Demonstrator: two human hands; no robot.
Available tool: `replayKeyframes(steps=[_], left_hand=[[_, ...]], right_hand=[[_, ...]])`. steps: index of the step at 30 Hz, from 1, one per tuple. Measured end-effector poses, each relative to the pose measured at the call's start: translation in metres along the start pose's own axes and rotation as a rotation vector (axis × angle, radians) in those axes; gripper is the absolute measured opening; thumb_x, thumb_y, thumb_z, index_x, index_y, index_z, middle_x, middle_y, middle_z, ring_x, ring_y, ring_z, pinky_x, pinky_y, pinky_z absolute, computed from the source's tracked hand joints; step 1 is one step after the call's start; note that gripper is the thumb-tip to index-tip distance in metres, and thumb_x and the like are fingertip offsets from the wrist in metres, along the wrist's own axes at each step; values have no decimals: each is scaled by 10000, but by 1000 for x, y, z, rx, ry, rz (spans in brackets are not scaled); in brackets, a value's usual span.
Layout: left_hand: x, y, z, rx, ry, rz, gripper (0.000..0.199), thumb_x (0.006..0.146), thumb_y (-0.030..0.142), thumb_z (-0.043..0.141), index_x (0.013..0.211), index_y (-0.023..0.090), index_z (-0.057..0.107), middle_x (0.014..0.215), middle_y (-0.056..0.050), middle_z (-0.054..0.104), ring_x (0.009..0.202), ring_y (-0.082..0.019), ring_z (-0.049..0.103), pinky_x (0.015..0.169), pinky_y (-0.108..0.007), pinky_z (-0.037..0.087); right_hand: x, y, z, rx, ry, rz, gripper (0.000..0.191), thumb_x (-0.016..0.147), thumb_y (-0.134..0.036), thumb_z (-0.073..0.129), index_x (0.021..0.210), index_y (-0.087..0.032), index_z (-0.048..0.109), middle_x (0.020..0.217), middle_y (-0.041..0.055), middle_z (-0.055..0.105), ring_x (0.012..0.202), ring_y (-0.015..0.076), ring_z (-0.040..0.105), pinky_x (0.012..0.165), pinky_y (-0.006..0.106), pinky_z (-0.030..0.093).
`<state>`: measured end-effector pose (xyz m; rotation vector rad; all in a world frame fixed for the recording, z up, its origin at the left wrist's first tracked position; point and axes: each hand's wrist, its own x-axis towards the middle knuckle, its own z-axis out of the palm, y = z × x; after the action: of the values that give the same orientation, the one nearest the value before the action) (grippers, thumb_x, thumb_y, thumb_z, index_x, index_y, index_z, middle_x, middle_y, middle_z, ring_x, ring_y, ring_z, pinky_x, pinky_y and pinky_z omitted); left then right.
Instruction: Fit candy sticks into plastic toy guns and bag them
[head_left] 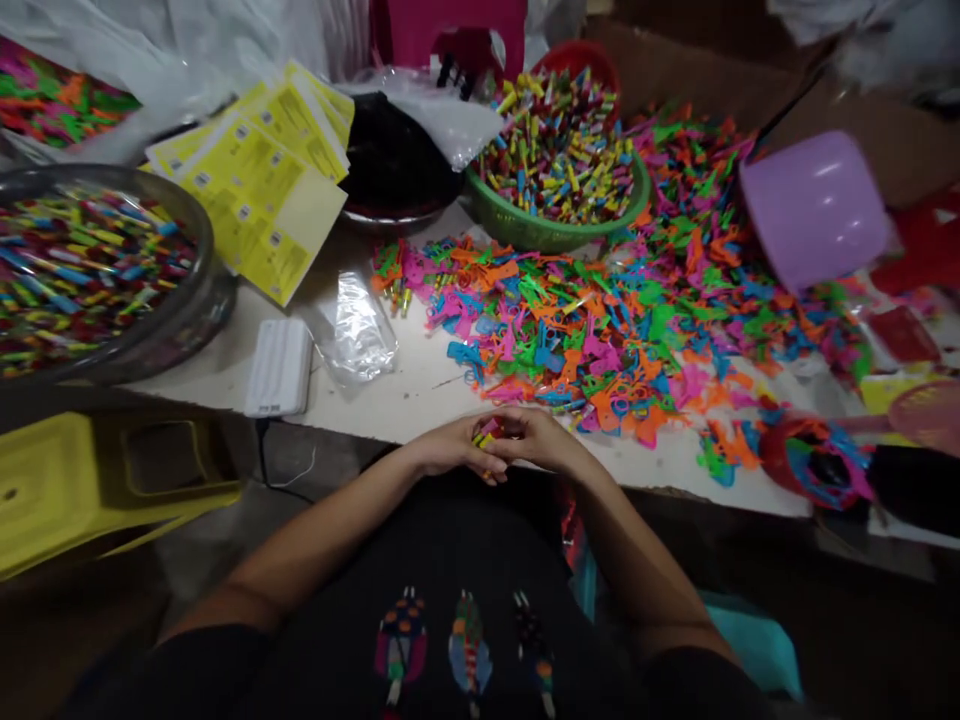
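At the table's front edge my two hands meet, fingers curled in towards each other. My left hand (452, 446) is closed around several small coloured tubes (487, 432), with yellow, pink and red showing. My right hand (544, 440) is closed too, its fingertips pinching at the same tubes; which piece it grips is partly hidden. Just beyond them spreads a heap of flat plastic pieces (555, 330) in orange, green, pink and blue. Behind that heap, a green basin (551, 235) is piled with similar small tubes.
A clear basin (206, 240) of tubes stands left, near yellow printed sheets (262, 190) and a black bowl (397, 160). A white box with a cable (279, 365) and plastic bags (356, 330) lie nearer. A purple tub (817, 210) tips on the right; a yellow stool (52, 480) stands below left.
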<state>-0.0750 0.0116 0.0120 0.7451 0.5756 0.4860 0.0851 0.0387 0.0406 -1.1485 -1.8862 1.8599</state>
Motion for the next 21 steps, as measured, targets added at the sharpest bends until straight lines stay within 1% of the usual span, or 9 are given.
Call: replayKeyframes(steps=[3,5,8,10,15,16,17,20,21], left_hand=[[-5,-9,1,-25,31,-57,566,589,207,736,1098,166,492,805,-35,601,652,-127,613,597,-250,491],[-8,-10,1,-36,42,-74,476,593,221,733,1013,144,523,800,-38,605,630,-108,599,584,-231,478],[-13,-9,0,-71,46,-120,446,606,231,725,995,146,524,847,-54,619,601,-81,580,569,-209,456],[-15,-9,-2,-95,67,-127,446,614,224,719,1007,148,524,844,-52,625,589,-67,566,565,-196,441],[-16,-15,-4,-106,130,-72,286,579,197,738,799,107,578,671,10,571,553,-46,521,539,-169,416],[-16,-16,-5,-125,133,-86,286,573,186,742,798,107,583,655,17,561,552,-46,521,537,-167,417],[-16,-16,-5,-161,143,-107,306,571,176,744,827,112,588,652,20,559,556,-48,527,539,-166,421],[-18,-14,-9,-367,248,-138,371,597,192,739,928,135,581,722,-6,594,637,-86,587,602,-205,471],[-18,-14,-10,-443,283,-127,358,616,213,729,930,135,577,765,-25,610,681,-108,606,636,-233,488]], right_hand=[[-14,2,6,-56,82,-21,491,678,-284,640,1156,-226,545,921,20,669,801,149,623,698,266,511],[-20,2,7,-35,119,9,470,699,-283,614,1162,-241,546,928,21,674,747,146,632,655,274,525],[-23,3,6,9,293,30,303,730,-312,572,1005,-207,643,866,35,682,636,135,626,537,254,520],[-22,5,7,-20,415,4,252,730,-333,574,913,-190,670,811,36,681,626,134,620,519,242,507],[-14,7,15,-190,363,-42,194,697,-327,624,839,-205,674,792,21,680,631,116,600,571,228,477],[-13,7,16,-198,391,-53,182,698,-328,622,821,-202,670,768,18,676,629,115,596,581,231,476],[-13,6,17,-199,467,-66,173,706,-331,611,806,-199,662,743,15,668,622,114,590,585,234,476],[-14,5,20,-265,816,-135,159,743,-332,570,811,-203,634,739,20,642,617,117,572,593,257,479],[-14,5,24,-325,856,-190,145,759,-319,554,816,-209,630,759,28,642,648,125,577,618,270,482]])
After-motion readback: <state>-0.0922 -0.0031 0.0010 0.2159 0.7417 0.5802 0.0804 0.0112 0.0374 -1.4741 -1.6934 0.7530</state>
